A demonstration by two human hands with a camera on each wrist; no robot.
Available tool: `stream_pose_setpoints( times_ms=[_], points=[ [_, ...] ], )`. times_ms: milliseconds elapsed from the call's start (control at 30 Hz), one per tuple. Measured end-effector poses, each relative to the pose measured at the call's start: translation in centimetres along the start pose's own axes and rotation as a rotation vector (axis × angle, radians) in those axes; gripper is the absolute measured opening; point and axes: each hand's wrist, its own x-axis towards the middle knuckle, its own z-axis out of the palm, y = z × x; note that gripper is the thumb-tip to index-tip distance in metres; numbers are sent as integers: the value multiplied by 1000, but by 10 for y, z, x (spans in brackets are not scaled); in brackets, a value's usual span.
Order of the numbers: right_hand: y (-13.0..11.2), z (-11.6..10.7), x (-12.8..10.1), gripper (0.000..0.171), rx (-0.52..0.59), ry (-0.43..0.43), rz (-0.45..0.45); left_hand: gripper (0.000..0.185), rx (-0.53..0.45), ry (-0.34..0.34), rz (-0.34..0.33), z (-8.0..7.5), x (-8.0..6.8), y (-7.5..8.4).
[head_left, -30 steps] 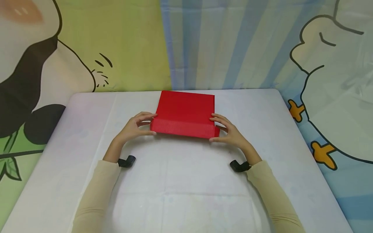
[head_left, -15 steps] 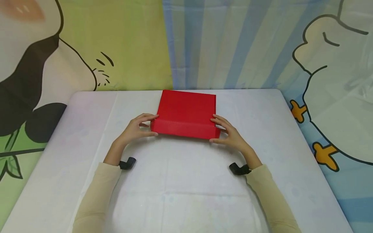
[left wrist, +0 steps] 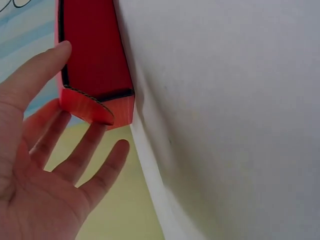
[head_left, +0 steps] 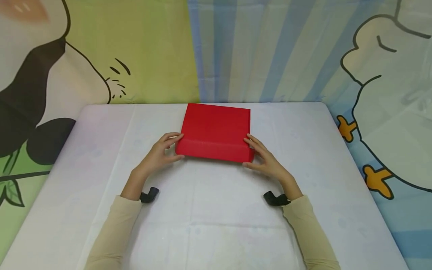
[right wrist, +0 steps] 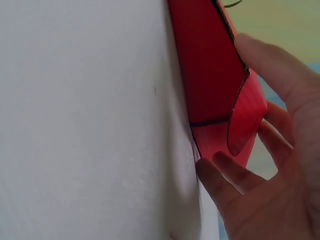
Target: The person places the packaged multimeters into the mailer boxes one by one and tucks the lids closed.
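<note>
Both wrists have drawn slightly toward the bottom of the frame since a second ago, while the red cardboard box (head_left: 215,132) has barely shifted on the white surface (head_left: 216,210), just above the frame's centre. The left hand (head_left: 158,153) flanks the box's near left corner and the right hand (head_left: 266,159) its near right corner, equally close. Fingers on both are relaxed and spread, tips touching the side flaps, gripping nothing. The box's long axis runs left to right between them.

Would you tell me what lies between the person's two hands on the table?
The red cardboard box lies between the left hand and right hand, seen in the head view.
</note>
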Motion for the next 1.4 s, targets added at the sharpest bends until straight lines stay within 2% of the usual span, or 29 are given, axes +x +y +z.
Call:
stream_pose_setpoints(
  times_ms=[167,367,667,833,967,1200,1400],
  points=[
    [8,3,0,72,22,60,-20,72,16,13,0,6,1,0],
    [15,11,0,73,55,96,-2,73,45,82,16,16,-4,-5],
    [18,13,0,71,71,169,-49,67,-29,189,74,27,-4,-15],
    [22,16,1,70,137,248,-16,64,-74,232,31,33,-5,-23],
    [25,18,3,65,224,319,34,66,-125,221,4,33,-7,-24],
    [33,17,2,59,272,310,17,66,-137,226,48,25,-9,10],
    [57,18,2,59,295,297,43,68,-174,222,44,24,-9,10]
  ],
)
